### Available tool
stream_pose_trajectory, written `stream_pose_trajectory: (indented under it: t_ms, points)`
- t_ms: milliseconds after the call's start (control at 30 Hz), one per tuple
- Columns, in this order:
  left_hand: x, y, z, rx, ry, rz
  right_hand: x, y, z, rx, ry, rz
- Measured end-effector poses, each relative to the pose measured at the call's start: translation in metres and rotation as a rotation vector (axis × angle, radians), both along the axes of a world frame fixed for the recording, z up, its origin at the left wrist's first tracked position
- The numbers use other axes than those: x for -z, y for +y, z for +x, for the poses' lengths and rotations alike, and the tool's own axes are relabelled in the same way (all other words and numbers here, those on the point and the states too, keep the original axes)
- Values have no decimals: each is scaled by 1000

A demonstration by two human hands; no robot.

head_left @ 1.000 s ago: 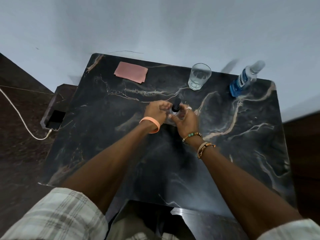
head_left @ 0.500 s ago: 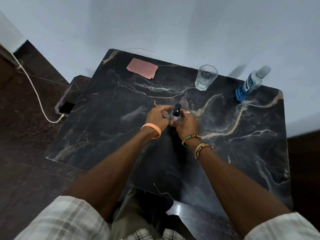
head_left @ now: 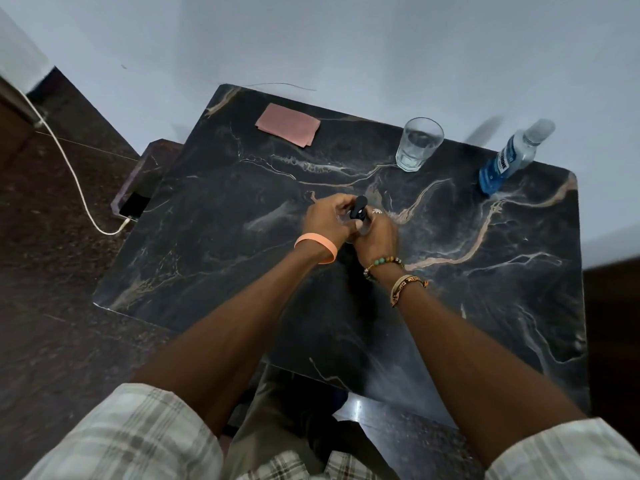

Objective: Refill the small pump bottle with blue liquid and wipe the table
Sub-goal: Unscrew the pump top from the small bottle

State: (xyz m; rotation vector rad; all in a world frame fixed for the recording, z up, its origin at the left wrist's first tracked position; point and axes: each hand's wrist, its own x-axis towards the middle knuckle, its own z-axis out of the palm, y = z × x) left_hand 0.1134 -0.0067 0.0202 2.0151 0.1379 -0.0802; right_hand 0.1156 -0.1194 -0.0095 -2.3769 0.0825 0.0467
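Grips small pump bottle (head_left: pixel 358 212) upright at mid-counter (head_left: pixel 214 258), right hand (head_left: pixel 378 237) wrapped round the body to steady it. Pinches the pump top with left hand (head_left: pixel 328 220), probably to unscrew. Blue liquid bottle (head_left: pixel 502 164) and pink cloth (head_left: pixel 287 124) at far edge, within reach.

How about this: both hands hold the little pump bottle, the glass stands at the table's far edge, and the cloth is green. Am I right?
Not quite: the head view shows the cloth is pink, not green. The rest holds: the left hand and right hand both hold the small pump bottle, and the glass stands at the table's far edge.
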Motion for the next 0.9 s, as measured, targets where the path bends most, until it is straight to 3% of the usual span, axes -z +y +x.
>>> stream_pose_trajectory:
  t_ms: [167, 500, 667, 767, 900]
  points:
    - [0, -2, 2, 46, -37, 180, 4, -4, 3, 11, 21, 37]
    - [-1, -6, 5, 35, -79, 265, 6, -5, 1, 40, 8, -12]
    - [-2, -4, 0, 49, -114, 169, 4, -5, -1, 45, 13, 19]
    - [-4, -3, 2, 57, -92, 230, 5, -7, 0, 68, 41, -4]
    - [-5, -3, 3, 89, -93, 113, 2, -6, 0, 49, 31, 0]
